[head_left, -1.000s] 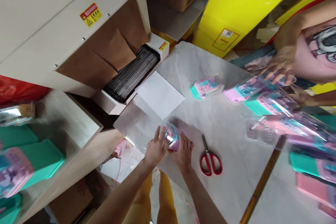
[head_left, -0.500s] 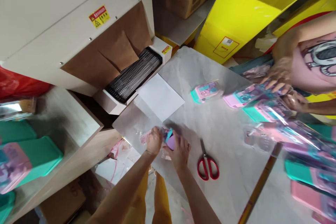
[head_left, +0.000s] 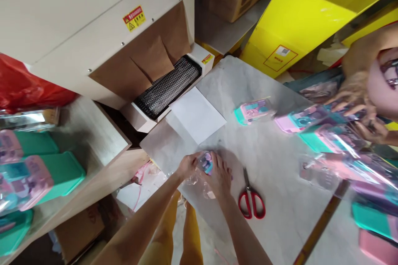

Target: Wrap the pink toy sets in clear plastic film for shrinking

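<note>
A small pink and teal toy [head_left: 206, 163] in clear crinkled film is held at the near edge of the table [head_left: 280, 198], left of the scissors [head_left: 251, 203]. It is gripped from both sides: the left hand [head_left: 186, 165] has its fingers curled on the wrap, and the right hand [head_left: 220, 177] is cupped over the toy's right side. The table is pale grey marble. Beyond the scissors, a white sheet [head_left: 197, 114] lies before the mesh conveyor [head_left: 168, 87] of a beige machine [head_left: 93, 20]. Right of the scissors, more wrapped toys [head_left: 254, 110] are spread out, some handled by another person's hand [head_left: 351, 95]. Yellow boxes [head_left: 311, 12] stand behind the table.
</note>
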{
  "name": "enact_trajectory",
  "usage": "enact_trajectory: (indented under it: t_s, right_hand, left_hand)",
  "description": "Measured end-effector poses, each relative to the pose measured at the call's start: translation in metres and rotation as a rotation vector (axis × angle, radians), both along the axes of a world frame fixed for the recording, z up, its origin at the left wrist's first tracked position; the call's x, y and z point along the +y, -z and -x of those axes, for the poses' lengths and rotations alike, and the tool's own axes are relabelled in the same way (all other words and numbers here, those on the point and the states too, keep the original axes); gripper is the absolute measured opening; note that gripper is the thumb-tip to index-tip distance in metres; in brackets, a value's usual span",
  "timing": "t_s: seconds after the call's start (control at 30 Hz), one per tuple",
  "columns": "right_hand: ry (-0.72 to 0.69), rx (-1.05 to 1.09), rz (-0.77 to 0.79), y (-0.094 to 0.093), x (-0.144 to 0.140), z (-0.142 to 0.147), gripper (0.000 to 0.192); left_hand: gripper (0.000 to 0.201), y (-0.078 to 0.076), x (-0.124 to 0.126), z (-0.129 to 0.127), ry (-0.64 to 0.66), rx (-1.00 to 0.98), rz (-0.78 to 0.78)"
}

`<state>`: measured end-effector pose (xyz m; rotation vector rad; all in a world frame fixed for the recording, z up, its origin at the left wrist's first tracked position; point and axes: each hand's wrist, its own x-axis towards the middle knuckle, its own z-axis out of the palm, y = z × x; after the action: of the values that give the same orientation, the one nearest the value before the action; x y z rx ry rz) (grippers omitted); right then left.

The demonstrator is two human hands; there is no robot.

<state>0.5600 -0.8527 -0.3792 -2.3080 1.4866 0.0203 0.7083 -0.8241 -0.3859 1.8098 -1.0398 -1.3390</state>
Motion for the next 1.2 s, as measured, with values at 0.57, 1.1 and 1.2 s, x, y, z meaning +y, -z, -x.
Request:
enact_trajectory:
  t_s: [0.57,1.1,1.2]
  right_hand:
    - [0.330,-0.609,0.105,0.043,0.022,0.079,0.066]
    - [0.393,-0.268,-0.189,-0.011,-0.012,0.046,0.062]
    - [0.369,-0.224,-0.152,-0.009,-0.015,0.041,0.065]
  left_hand:
    - [0.038,0.005,0.067,-0.025,-0.748,0.120,-0.297]
    - [0.038,-0.020,0.043,0.026,-0.070,-0.072,-0.222]
    - [0.053,-0.026,0.014,0.045,0.009,0.105,-0.206]
